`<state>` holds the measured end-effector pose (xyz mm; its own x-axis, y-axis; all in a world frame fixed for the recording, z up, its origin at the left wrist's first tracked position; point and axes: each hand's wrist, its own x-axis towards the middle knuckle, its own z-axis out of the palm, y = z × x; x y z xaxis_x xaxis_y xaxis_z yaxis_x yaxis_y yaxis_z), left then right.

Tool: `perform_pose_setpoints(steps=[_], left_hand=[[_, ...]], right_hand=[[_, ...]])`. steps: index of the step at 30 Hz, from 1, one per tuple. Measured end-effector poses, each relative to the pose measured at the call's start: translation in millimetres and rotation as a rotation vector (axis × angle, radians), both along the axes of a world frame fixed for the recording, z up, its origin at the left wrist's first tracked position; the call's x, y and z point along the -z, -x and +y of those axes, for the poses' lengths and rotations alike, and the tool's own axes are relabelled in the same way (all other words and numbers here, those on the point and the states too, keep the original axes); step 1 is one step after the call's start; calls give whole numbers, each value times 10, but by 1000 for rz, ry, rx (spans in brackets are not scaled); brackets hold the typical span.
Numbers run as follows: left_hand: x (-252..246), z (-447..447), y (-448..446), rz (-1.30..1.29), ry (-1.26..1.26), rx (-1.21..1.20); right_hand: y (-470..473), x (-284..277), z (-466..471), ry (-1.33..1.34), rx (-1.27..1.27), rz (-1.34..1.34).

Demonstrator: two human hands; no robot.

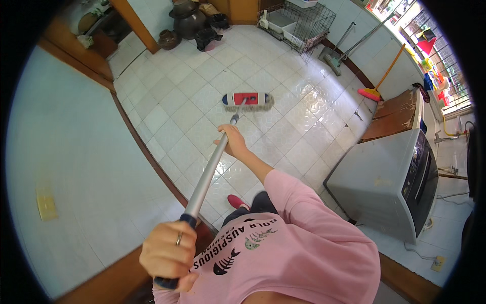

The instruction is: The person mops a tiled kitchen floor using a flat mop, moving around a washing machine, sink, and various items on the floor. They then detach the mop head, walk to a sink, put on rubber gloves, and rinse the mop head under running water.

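Note:
A flat mop is in both of my hands. Its silver metal pole (205,178) slants from the lower left up toward the middle of the view. My left hand (171,250), with a ring on one finger, is wrapped around the dark grip at the pole's upper end. Further down the pole, my right hand (232,141) holds the metal tube just above a grey collar (234,119). The mop head (246,99), red and white with blue ends and a greyish fringe, rests on the white tiled floor (212,89).
A white washing machine (372,178) stands at the right beside a brown board (395,114). An orange-handled broom (391,66) leans on the wall. Further back are a wire cage (315,22), another mop (333,62), dark jars (190,24) and a bin (207,40). A doorway opens at upper left.

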<state>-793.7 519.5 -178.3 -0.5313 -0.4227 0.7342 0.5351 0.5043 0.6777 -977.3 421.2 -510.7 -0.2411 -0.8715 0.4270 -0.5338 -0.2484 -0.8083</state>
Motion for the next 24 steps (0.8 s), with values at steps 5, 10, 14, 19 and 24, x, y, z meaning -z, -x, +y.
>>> perform_pose_setpoints(steps=[5, 10, 14, 19, 24], left_hand=[[317, -1178, 21, -81, -61, -13], [780, -2562, 114, -138, -92, -202], [1144, -3546, 138, -208, -196, -358], [805, -4346, -783, 8, -459, -784], [-17, -4492, -1635, 102, -401, -1052]], right_hand=[[152, 89, -1265, -70, 62, 96], [692, 501, -2835, -203, -73, 319], [1007, 715, -4167, -327, -236, 573], [80, 652, -5265, -422, -511, 551], [-1459, 88, -5462, -482, -712, 427]])
